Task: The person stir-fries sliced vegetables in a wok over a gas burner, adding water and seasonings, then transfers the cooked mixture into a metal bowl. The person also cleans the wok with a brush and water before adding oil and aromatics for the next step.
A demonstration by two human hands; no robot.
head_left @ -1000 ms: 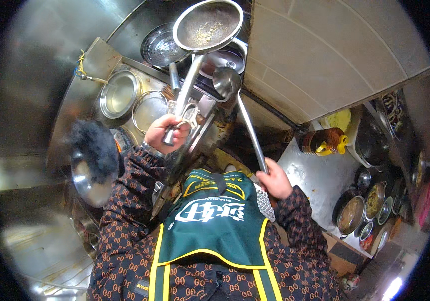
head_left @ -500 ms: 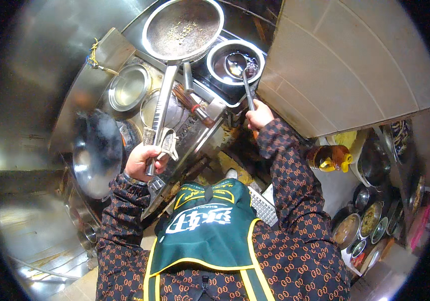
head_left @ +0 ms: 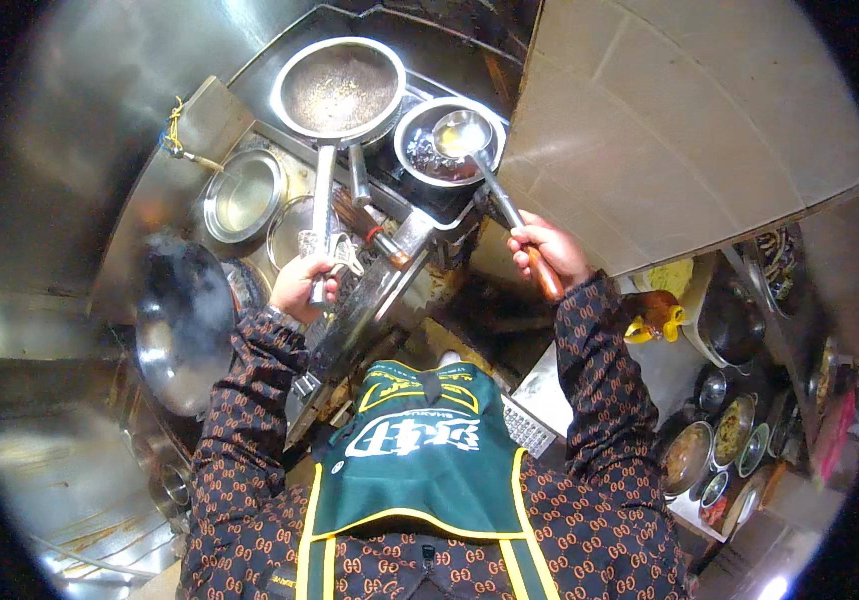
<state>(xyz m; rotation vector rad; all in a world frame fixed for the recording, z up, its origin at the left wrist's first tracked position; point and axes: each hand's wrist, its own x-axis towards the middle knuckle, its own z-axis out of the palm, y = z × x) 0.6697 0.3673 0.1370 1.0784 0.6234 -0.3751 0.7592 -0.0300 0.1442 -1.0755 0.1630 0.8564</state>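
Observation:
My left hand [head_left: 296, 287] is closed round the long metal handle of a wide round strainer [head_left: 324, 172], with a pale cloth [head_left: 342, 252] bunched beside the grip. Brownish bits lie in the strainer's bowl, which rests at the back of the stove. Another metal handle [head_left: 358, 176] juts out from beneath it. On the right, my right hand [head_left: 554, 252] grips a metal ladle [head_left: 497, 186] by its brown wooden handle. The ladle's bowl, with some yellowish liquid in it, hangs over a pot [head_left: 401, 152] of dark liquid.
Left of the strainer are a metal pot [head_left: 211, 208] of pale liquid and a large dark wok [head_left: 181, 330]. A red-banded brush [head_left: 389, 247] lies near the stove edge. A tiled wall [head_left: 669, 150] borders the right, above a bottle of amber liquid [head_left: 654, 312] and several bowls.
The ladle has risen from the dark liquid, and my right hand has moved right and slightly down. My left hand still holds the strainer. The whole view has shifted a little.

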